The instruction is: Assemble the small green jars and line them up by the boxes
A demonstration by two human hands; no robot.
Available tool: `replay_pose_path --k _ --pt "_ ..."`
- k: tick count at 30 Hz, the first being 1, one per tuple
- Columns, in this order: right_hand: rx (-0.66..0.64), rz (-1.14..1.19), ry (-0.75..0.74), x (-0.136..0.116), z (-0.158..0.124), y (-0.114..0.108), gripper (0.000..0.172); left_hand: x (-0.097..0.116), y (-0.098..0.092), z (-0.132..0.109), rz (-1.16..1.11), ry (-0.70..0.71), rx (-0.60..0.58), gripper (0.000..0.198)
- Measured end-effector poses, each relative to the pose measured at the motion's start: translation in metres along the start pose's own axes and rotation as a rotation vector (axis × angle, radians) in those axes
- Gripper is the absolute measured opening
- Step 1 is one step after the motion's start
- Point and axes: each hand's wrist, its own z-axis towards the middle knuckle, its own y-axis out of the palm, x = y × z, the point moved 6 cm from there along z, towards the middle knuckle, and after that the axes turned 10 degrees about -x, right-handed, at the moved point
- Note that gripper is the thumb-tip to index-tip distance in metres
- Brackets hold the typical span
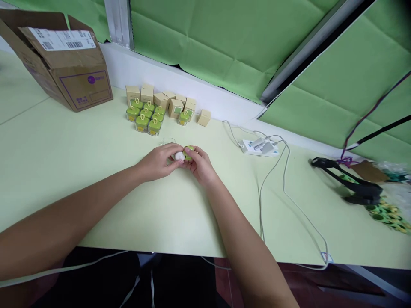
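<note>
My left hand (157, 162) is closed on a small white rounded piece (180, 156), held between thumb and fingers. Right beside it, my right hand (203, 166) pinches a small green lid (189, 150) with its thumb on top. The two pieces meet or nearly meet above the table; whether they are joined I cannot tell. Just beyond my left fingers lies a see-through object (167, 140), too faint to make out. Farther back stand several little see-through jars (141, 123) with green lids and loop handles, and one more such jar (183, 118) sits apart to their right.
Several small tan cardboard boxes (176, 108) line the wall behind the jars. A large open carton (85, 83) stands at the back left. To the right are a white power strip (258, 147) with trailing cables, a black stand-like object (349, 184) and green-yellow pieces (387, 218).
</note>
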Motion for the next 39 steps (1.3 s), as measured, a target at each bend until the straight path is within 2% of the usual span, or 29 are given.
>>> replay_pose_path --k 11,20,32,36,39 --pt "0.038 0.008 0.001 -0.0042 -0.0023 -0.0052 0.045 -0.0063 0.0024 0.0038 -0.044 0.028 0.048 0.026" --pt "0.012 0.013 -0.002 0.0047 0.0002 -0.0024 0.044 -0.0016 0.0010 0.0037 -0.003 -0.002 0.007 0.022" --pt "-0.023 -0.030 -0.010 0.0039 0.0020 -0.0007 0.044 -0.0052 0.0000 0.0023 -0.015 -0.038 0.000 0.024" --pt "0.000 -0.014 -0.008 0.0033 0.0020 -0.0034 0.043 -0.0076 -0.0018 -0.0001 -0.057 -0.079 0.027 0.031" --pt "0.050 -0.014 -0.025 0.0011 0.0025 -0.0089 0.040 -0.0086 -0.0061 -0.0025 -0.056 -0.107 0.096 0.034"
